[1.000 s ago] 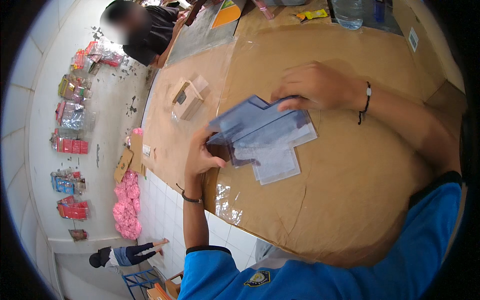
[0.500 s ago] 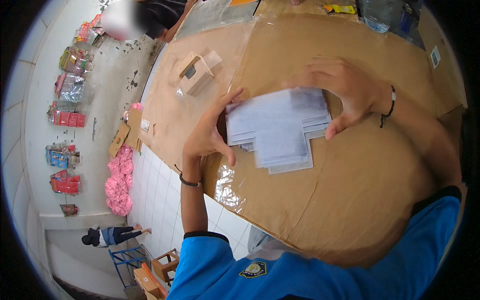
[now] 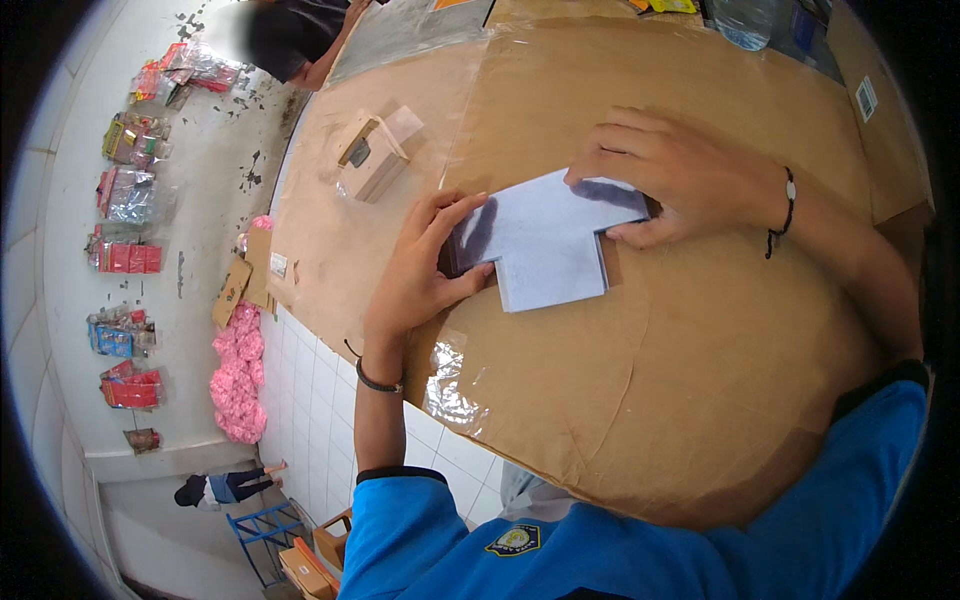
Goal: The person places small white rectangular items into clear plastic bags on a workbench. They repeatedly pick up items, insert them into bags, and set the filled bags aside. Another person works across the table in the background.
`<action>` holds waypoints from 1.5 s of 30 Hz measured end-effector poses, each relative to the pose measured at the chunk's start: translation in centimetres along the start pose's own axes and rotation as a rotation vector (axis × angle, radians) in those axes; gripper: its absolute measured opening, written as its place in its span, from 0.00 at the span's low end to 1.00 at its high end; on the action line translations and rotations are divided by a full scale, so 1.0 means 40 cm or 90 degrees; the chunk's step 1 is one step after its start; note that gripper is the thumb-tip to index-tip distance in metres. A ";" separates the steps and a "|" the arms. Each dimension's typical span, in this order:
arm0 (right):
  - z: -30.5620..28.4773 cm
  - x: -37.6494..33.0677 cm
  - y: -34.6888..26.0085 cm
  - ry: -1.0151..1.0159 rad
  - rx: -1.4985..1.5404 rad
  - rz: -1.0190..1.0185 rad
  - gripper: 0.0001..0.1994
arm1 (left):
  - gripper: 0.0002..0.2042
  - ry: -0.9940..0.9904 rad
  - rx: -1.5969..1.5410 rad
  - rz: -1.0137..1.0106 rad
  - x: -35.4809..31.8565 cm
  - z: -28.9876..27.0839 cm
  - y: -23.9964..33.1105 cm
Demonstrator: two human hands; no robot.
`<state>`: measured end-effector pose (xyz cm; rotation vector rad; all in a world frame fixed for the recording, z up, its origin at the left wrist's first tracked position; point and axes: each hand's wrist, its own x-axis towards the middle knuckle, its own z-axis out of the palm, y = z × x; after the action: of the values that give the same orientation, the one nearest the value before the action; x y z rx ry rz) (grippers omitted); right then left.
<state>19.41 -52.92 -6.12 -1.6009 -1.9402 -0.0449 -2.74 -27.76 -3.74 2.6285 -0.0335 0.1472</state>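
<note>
A stack of whitish T-shaped sheets [image 3: 553, 255] lies in front of me on the brown, cardboard-covered table [image 3: 700, 400], its edges closely lined up. Around the left arm of the T, my left hand [image 3: 425, 260] is closed, thumb at the lower edge and fingers over the top. My right hand [image 3: 670, 180] grips the opposite arm, its fingers on the upper edge and its thumb below. Dark shadows of the fingers fall on the top sheet. Whether the sheets are paper or plastic I cannot tell.
Beyond my left hand stands a small wooden block holder [image 3: 375, 160] with a pale slip in it. A clear water bottle [image 3: 743, 22] and a cardboard box [image 3: 870, 110] are at the far right. Another person [image 3: 300, 40] is at the far left; pink bundles [image 3: 238, 375] lie by the wall.
Both hands have closed in on the stack from its two sides. The sheets, staggered and fanned before, now lie evenly on top of one another.
</note>
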 end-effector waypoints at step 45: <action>-0.059 -0.008 0.039 -0.144 0.140 0.054 0.39 | 0.28 0.015 -0.221 0.077 0.007 -0.002 -0.020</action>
<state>21.87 -53.70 -4.93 -1.5928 -1.9630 0.3853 -2.43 -27.01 -4.04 2.2773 -0.1919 0.1957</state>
